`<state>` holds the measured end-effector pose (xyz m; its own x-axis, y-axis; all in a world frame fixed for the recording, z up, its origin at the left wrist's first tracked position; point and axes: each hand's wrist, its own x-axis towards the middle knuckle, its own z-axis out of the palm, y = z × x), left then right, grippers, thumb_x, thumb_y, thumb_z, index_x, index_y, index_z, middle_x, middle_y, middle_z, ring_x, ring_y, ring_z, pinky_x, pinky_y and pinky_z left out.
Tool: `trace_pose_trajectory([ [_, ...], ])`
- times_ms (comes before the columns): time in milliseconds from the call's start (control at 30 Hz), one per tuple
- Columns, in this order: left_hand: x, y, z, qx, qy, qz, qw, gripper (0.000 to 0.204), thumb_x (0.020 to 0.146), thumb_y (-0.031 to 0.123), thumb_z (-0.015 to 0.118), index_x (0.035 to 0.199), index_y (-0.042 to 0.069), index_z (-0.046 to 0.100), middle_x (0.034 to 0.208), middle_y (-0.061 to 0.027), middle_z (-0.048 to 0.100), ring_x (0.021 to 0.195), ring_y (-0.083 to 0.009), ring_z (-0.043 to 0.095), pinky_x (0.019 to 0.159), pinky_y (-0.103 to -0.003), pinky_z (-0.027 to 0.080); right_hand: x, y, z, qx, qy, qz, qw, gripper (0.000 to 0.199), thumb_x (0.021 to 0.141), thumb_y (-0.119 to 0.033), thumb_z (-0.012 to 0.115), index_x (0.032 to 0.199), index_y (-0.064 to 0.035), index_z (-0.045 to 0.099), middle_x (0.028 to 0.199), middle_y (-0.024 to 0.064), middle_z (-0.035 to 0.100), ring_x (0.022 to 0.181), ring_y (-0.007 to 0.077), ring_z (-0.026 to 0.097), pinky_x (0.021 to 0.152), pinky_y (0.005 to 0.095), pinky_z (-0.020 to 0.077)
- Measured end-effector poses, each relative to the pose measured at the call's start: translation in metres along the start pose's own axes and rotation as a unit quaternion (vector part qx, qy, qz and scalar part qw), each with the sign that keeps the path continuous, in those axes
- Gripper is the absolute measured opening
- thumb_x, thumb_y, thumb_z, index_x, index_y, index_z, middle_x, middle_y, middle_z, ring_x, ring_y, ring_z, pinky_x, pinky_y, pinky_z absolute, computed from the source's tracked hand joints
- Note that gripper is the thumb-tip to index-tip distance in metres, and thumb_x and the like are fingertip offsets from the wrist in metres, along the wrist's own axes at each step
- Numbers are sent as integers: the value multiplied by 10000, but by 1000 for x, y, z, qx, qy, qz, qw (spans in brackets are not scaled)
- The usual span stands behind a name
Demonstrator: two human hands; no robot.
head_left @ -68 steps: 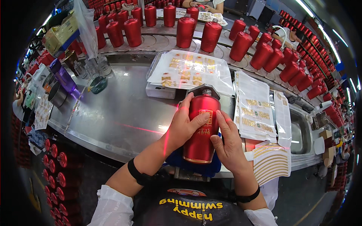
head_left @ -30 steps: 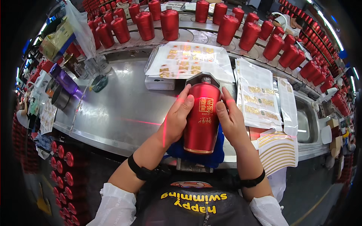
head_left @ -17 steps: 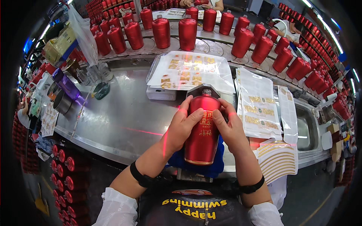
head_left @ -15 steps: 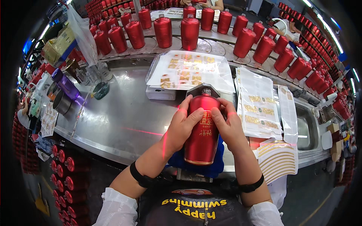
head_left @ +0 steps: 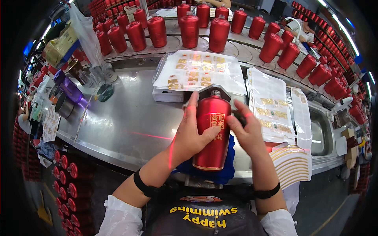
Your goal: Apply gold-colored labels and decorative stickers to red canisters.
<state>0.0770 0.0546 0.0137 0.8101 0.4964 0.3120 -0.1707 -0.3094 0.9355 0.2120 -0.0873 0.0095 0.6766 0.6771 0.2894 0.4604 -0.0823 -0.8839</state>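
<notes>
Lying lengthwise, the red bottle (head_left: pixel 212 133) points its neck away between both hands.

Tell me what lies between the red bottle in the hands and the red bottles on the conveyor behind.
Sheets of gold labels on a white box, seen in the head view.

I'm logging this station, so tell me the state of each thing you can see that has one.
red bottle: lying on a blue cloth, gold label facing up, held from both sides
left hand: thumb pressing the label
right hand: gripping the bottle's side
label sheet: flat, partly used
red bottles on conveyor: upright, capped
sink: looks empty
</notes>
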Motion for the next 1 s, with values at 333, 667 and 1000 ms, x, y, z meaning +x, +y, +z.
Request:
trace_pose_trajectory([
  [333, -31, 30, -17, 347, -142, 290, 880, 588, 910, 507, 562, 1344, 111, 552, 1006, -36, 696, 1252, -268, 444, 1170, -526, 104, 20, -52, -29, -166, -25, -157, 973, 195, 827, -70, 691, 969, -27, 565, 812, 135, 648, 730, 278, 652, 636, 366, 500],
  [667, -96, 0, -7, 269, -9, 96, 958, 895, 862, 441, 661, 1494, -23, 229, 1467, -190, 384, 1325, -419, 352, 1125, -591, 154, 33, -97, -11, -80, -296, -205, 929, 205, 709, -123, 791, 863, -85, 661, 794, 55, 617, 714, 272, 606, 708, 363, 478],
  [1000, -96, -7, -8, 276, -22, 79, 958, 852, 880, 498, 619, 1479, -17, 299, 1425, -201, 442, 1351, -433, 340, 1116, -604, 158, 0, -53, -37, -171, -91, -225, 955, 190, 711, -120, 802, 853, -99, 678, 790, 58, 597, 794, 235, 616, 710, 358, 448],
])
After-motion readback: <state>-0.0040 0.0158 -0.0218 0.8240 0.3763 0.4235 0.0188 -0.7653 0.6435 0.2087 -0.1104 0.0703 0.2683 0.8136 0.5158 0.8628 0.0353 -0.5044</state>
